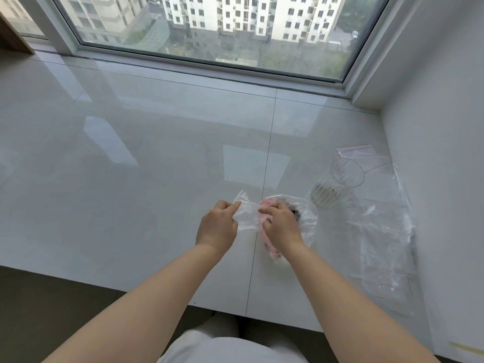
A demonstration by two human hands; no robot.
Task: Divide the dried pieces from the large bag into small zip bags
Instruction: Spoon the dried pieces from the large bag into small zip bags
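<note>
left hand (218, 226): pinching clear bag's (247, 214) left edge
right hand (281, 225): gripping its pink-tinted mouth — dark pieces (295, 212) just beyond
ribbed glass (337, 183): standing right of grip — zip bags (377, 213) alongside

The right hand (281, 226) is covering most of the large bag (307, 213), so only a small dark patch of the dried pieces (295, 211) is showing past its knuckles. Fingertips of the left hand (218, 226) are disappearing behind crumpled clear film. Right of both hands, the small zip bags (382, 247) are overlapping and blurring together, leaving their count uncertain. Both forearms are running off the bottom edge.
</note>
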